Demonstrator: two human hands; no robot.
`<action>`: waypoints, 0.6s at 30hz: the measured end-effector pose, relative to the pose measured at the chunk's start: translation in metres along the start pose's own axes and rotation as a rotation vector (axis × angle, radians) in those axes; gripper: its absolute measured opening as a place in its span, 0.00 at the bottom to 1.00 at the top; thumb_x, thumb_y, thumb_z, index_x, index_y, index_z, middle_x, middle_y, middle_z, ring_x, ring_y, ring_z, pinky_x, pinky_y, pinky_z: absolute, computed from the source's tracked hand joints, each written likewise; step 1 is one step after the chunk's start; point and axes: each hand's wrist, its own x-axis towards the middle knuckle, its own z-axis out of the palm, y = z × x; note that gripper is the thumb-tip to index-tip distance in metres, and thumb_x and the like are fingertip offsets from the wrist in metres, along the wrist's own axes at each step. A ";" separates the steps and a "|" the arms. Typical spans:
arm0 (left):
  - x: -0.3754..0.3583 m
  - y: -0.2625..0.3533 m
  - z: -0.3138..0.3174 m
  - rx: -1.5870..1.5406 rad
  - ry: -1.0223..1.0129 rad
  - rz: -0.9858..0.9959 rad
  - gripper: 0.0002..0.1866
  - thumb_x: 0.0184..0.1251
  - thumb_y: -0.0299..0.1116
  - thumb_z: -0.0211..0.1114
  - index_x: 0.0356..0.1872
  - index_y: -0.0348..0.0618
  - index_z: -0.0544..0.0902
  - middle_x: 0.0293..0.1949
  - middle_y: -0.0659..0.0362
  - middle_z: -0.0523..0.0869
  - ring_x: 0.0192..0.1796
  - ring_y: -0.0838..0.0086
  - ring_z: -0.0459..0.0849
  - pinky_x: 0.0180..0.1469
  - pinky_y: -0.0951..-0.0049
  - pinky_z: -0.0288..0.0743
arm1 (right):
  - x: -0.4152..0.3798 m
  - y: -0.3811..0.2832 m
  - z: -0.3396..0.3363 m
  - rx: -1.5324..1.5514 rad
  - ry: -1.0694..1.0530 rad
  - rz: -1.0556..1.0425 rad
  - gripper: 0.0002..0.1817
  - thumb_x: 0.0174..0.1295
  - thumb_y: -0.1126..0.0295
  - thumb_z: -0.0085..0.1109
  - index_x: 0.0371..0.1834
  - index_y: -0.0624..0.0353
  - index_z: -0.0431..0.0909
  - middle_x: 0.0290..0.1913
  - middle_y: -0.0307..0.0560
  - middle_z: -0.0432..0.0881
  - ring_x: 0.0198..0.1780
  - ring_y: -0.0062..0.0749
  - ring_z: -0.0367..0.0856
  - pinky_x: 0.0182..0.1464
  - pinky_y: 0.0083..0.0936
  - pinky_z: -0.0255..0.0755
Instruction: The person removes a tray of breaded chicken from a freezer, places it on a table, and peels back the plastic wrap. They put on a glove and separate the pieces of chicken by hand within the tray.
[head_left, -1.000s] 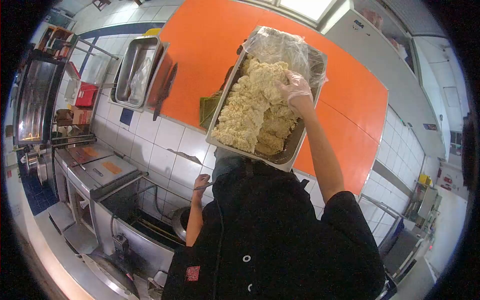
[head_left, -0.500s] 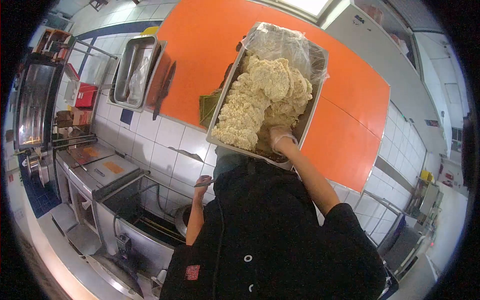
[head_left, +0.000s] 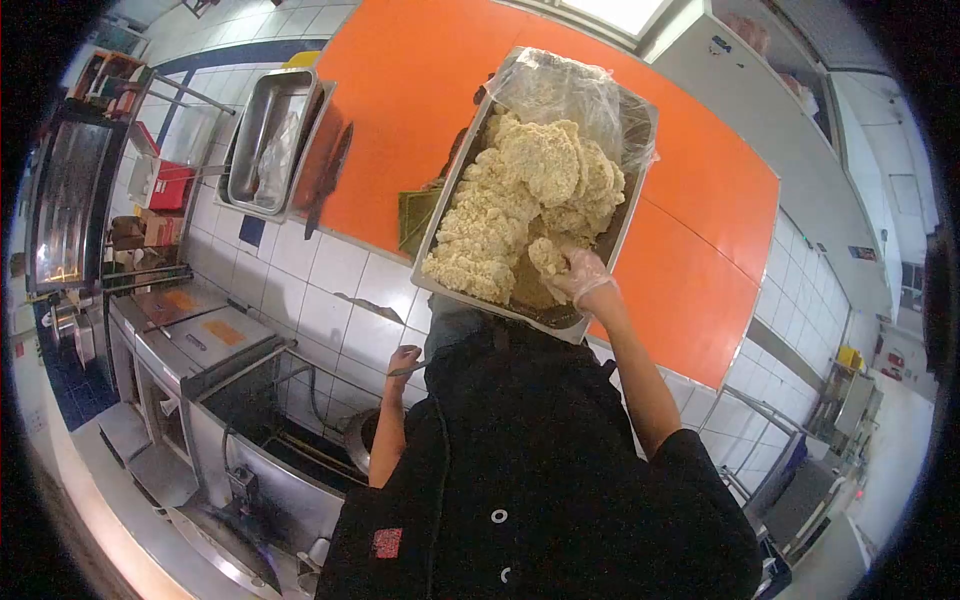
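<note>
My right hand [head_left: 585, 279], in a clear plastic glove, grips a small piece of breaded meat [head_left: 546, 257] near the front of a deep metal tray [head_left: 434, 232]. Heaped breaded pieces [head_left: 548, 160] fill much of the tray, and loose breading [head_left: 534, 290] covers its bottom at the front. Clear plastic film [head_left: 570, 90] lies over the far end. Down at my left side, beside the dark top, my left hand [head_left: 403, 362] is bare with its fingers curled. A thin dark strip crosses it, and I cannot tell what the fingers hold.
The tray rests on an orange tabletop [head_left: 690, 260]. Left of it are a green item [head_left: 415, 215], a long dark utensil [head_left: 330, 180] and a second metal pan [head_left: 270, 140]. Steel kitchen equipment [head_left: 210, 340] stands at lower left; a pale cabinet [head_left: 770, 130] borders the right.
My right hand has come up and slightly right out of the breading, and a breaded piece now shows in its fingers. My left hand has hardly moved.
</note>
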 end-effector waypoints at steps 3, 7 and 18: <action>-0.002 -0.008 0.001 0.050 -0.034 0.025 0.19 0.61 0.38 0.65 0.47 0.33 0.78 0.39 0.51 0.84 0.38 0.72 0.81 0.42 0.72 0.75 | 0.007 0.012 0.001 0.025 0.112 -0.039 0.22 0.48 0.61 0.66 0.44 0.64 0.77 0.40 0.60 0.80 0.44 0.49 0.78 0.47 0.36 0.70; 0.018 -0.035 -0.002 -0.041 -0.051 0.074 0.20 0.61 0.38 0.64 0.47 0.33 0.78 0.39 0.51 0.85 0.39 0.71 0.82 0.43 0.72 0.75 | 0.027 0.039 0.017 0.259 0.106 0.014 0.22 0.49 0.60 0.64 0.44 0.63 0.77 0.37 0.60 0.81 0.41 0.51 0.80 0.43 0.38 0.70; 0.001 -0.009 -0.005 -0.024 -0.005 0.023 0.22 0.60 0.39 0.64 0.48 0.32 0.77 0.43 0.46 0.83 0.42 0.68 0.83 0.42 0.71 0.77 | 0.038 0.045 0.030 -0.033 0.156 0.013 0.21 0.54 0.63 0.59 0.49 0.63 0.75 0.42 0.60 0.81 0.45 0.53 0.79 0.46 0.38 0.72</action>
